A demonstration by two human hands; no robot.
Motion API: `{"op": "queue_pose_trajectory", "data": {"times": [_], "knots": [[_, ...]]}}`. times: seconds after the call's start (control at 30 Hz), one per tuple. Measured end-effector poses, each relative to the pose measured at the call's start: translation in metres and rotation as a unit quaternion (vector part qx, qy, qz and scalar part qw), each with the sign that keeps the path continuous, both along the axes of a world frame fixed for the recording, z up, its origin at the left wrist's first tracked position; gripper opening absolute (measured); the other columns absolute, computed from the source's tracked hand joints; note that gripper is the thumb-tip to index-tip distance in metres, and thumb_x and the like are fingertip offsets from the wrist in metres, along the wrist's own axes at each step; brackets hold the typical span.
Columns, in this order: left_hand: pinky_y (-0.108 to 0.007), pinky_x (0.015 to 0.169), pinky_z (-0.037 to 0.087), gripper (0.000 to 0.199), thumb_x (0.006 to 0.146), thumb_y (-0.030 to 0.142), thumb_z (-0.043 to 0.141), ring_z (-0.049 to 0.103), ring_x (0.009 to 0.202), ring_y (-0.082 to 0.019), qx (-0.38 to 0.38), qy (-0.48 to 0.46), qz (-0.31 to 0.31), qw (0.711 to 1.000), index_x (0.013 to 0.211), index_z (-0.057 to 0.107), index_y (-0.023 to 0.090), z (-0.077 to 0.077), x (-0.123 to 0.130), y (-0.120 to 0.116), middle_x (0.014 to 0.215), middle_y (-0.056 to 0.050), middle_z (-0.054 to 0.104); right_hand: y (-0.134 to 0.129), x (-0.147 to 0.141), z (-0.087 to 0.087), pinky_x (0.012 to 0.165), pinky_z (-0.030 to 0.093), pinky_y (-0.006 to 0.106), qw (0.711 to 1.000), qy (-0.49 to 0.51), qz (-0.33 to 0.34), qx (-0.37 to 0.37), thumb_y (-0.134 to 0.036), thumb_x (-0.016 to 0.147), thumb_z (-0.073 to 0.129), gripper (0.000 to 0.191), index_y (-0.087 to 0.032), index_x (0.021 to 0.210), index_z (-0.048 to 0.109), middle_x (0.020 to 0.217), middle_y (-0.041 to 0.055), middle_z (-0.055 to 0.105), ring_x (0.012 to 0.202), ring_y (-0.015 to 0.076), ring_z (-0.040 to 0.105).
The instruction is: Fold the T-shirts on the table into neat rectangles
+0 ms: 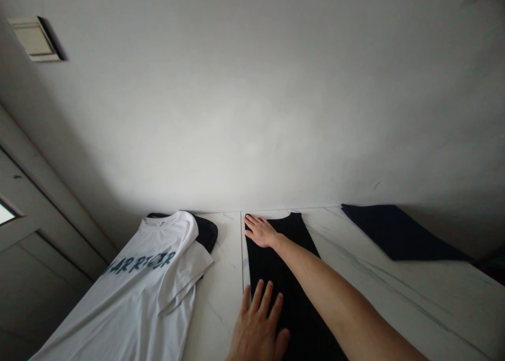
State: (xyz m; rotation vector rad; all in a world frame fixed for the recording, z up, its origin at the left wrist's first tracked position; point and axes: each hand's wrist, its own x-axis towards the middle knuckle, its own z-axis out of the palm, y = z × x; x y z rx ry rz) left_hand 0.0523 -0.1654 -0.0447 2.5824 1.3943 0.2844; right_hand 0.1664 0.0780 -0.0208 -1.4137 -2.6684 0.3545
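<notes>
Fingers (253,225) flat on black garment (286,277), white T-shirt (145,292) beside

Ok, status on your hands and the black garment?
Left hand flat on the garment's lower edge, right hand flat at its top end. Black garment lying flat on white marble-look counter. White printed T-shirt alongside, not touching.

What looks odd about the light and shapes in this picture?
In the head view, soft light pools on the white wall while the corners darken; the bright pane is blown out; the black garment shows almost no fold detail; the wide lens slants the edges of the marble-patterned tabletop.
</notes>
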Motion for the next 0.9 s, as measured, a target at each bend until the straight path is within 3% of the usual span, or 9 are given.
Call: {"op": "queue_pose_trajectory", "data": {"times": [0.9], "knots": [[-0.061, 0.118, 0.035, 0.072, 0.094, 0.046, 0.055, 0.028, 0.150, -0.036, 0.033, 0.021, 0.002, 0.999, 0.157, 0.023, 0.034, -0.010, 0.001, 0.003, 0.164, -0.007, 0.023, -0.001, 0.001, 0.002, 0.124, 0.012, 0.046, 1.000, 0.014, 0.004, 0.013, -0.049, 0.100, 0.029, 0.068, -0.013, 0.158, 0.029, 0.166, 0.0108, 0.023, 0.153, 0.0262, 0.019]]}}
